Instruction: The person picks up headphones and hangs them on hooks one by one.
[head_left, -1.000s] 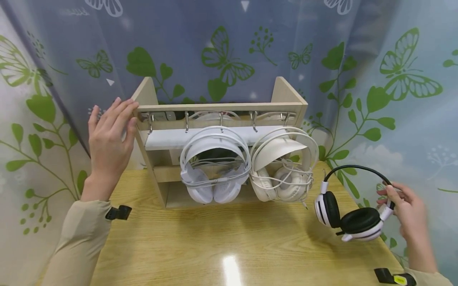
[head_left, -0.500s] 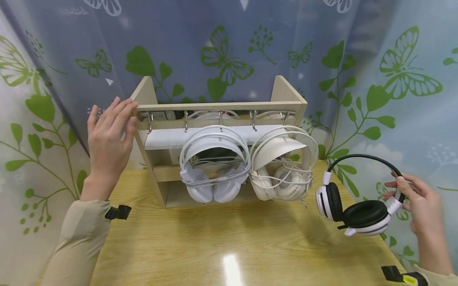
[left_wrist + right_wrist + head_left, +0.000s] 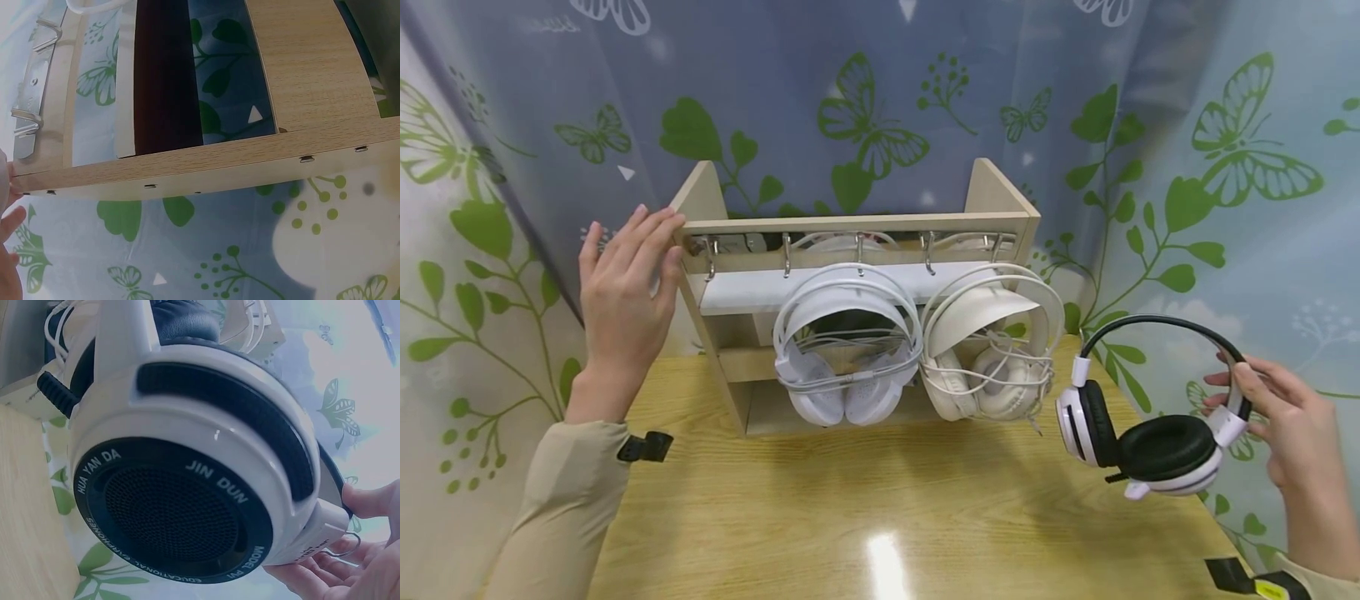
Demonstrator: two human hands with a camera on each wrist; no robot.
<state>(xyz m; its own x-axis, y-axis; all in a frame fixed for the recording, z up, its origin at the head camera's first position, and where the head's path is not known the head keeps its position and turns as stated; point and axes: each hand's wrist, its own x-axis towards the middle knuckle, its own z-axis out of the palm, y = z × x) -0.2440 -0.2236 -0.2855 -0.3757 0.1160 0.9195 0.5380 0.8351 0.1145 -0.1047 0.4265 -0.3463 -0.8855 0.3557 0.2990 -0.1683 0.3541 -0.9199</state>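
Observation:
At the right of the head view, my right hand pinches the black headband of white headphones with black ear pads, just above one ear cup. They hang in the air over the table's right side. In the right wrist view the lettered outer face of an ear cup fills the middle. My left hand rests its fingertips on the upper left corner of a light wooden rack. White headphones and cream headphones hang at the rack's front, with their cables wound round them.
Several metal hooks line the rack's upper rail; those at the left bear nothing. The rack stands at the back of a wooden table. Behind it hangs a blue curtain with green leaves and butterflies.
My right hand has lifted the black-and-white headphones and shifted rightward, mostly in the earlier half second. My left hand stays at the rack's corner. The hanging headphones keep their places.

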